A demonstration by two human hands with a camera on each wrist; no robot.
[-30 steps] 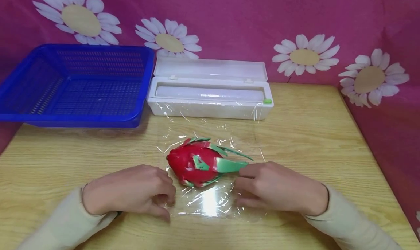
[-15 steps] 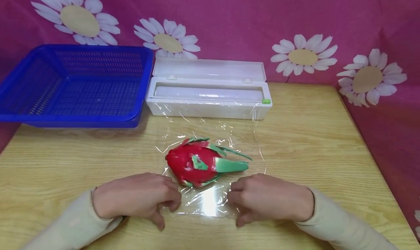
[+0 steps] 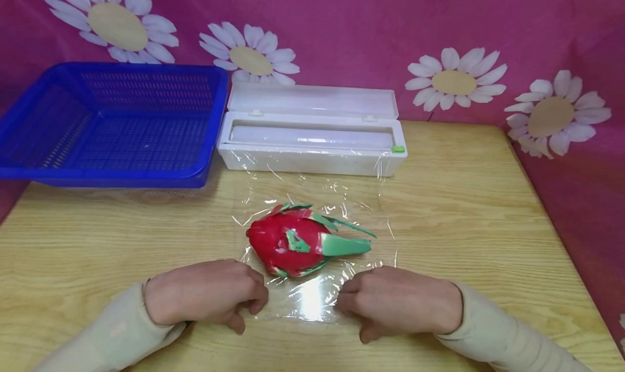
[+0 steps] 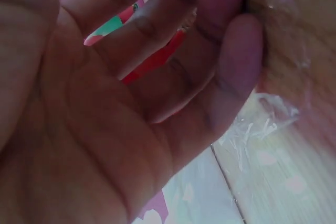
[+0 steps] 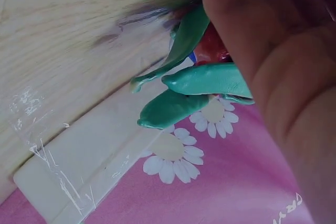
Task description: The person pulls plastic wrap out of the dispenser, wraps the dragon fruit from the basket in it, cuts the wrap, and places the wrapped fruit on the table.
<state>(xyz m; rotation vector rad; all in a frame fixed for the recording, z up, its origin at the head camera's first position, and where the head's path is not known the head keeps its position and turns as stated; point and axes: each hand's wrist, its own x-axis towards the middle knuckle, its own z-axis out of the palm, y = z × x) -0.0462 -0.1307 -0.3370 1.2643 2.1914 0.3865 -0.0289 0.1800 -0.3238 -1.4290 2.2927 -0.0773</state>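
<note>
Head view: bright, even lighting, sharp across the frame. Overhead glare sits on the cling film point(image 3: 312, 301) between the hands; soft shadows fall on the bench point(image 3: 488, 209) under the blue basket point(image 3: 112, 122). Both wrist views are dimmer, the left hand point(image 4: 121, 108) close and out of focus.

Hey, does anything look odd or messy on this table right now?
Nothing is spilled or broken. The plastic wrap under the dragon fruit lies wrinkled, and the wrap dispenser sits with its lid open.
</note>
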